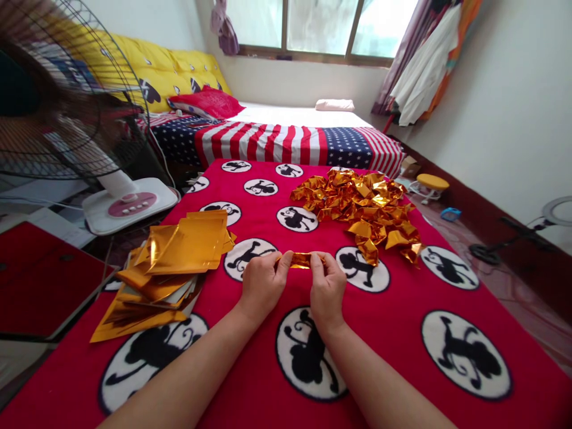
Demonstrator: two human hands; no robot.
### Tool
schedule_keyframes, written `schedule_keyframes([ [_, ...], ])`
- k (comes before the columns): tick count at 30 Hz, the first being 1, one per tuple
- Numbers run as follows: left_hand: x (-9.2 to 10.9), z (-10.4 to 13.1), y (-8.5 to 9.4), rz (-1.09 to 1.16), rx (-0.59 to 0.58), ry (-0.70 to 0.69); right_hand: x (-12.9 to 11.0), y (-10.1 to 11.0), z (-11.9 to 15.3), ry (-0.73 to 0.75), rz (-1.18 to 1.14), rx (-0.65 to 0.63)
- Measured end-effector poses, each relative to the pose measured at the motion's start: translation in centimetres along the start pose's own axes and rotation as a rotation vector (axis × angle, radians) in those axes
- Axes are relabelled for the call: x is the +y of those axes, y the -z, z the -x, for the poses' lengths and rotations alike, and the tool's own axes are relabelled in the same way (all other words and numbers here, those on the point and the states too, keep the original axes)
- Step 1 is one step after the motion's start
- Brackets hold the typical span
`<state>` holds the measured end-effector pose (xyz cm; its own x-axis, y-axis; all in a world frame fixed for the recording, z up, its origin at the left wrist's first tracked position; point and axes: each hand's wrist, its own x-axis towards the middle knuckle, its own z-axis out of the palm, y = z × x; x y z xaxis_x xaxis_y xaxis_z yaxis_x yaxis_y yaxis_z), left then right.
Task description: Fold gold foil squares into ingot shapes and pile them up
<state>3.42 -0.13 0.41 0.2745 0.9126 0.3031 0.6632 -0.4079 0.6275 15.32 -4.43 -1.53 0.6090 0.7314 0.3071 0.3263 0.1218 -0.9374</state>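
A narrow folded strip of gold foil paper [301, 260] is stretched between my two hands, above the middle of the red cloth. My left hand [264, 280] pinches its left end, thumb on top. At the other end, my right hand [328, 285] grips it the same way, fingers curled behind. The fingers hide both ends of the strip. To the left of my hands lies an uneven stack of flat gold foil sheets [187, 241]. Beyond my right hand is a heap of folded, crinkled gold foil pieces [364, 202].
The red cloth [379, 345] with monkey prints covers the surface before me. A fan [129, 205] stands at the left, beside a dark red board [44, 280]. Behind are a bed with a striped, starred cover [263, 143] and, right, a yellow stool [432, 182].
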Motion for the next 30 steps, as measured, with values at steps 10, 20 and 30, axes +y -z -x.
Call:
schedule_keyframes([
  [10, -0.42, -0.04, -0.01, -0.113, 0.013, 0.030, 0.16, -0.16, 0.12, 0.069, 0.181, -0.060],
  [20, -0.75, 0.11, -0.03, -0.220, -0.001, -0.058, 0.32, -0.11, 0.11, 0.075, 0.152, -0.063],
  [30, -0.38, 0.32, 0.11, -0.230, -0.007, -0.058, 0.28, 0.02, 0.11, 0.131, 0.186, -0.058],
])
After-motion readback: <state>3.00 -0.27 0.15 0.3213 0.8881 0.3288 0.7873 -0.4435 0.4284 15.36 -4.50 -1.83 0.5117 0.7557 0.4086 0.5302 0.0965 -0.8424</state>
